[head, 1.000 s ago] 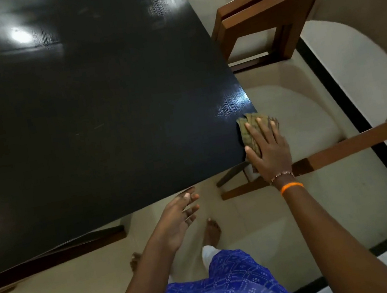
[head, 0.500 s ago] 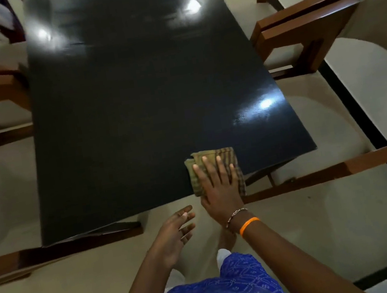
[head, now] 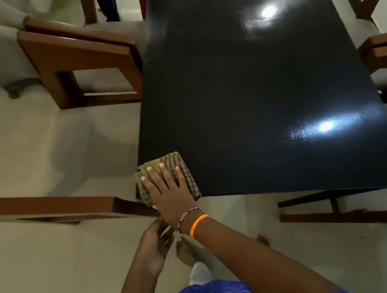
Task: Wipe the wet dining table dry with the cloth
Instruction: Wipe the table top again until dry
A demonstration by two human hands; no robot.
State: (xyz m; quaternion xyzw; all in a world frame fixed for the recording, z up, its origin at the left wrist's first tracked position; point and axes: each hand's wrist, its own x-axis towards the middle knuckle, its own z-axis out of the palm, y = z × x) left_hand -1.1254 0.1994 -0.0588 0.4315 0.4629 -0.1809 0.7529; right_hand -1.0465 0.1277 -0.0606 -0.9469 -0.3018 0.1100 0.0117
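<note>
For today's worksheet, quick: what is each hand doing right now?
Right hand: open, flat on the cloth.
Left hand: open, holding nothing.

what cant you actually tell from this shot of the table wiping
- Head view: left hand fingertips are hidden behind the right hand and wrist.
- Cloth: its middle is covered by the right hand.
- Table: the far end is cut off by the top edge; glare hides whether it is wet.

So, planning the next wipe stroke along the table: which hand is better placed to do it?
Right. The right hand lies flat on the cloth at the table near corner; the left hand hangs below the edge, off the cloth.
</note>
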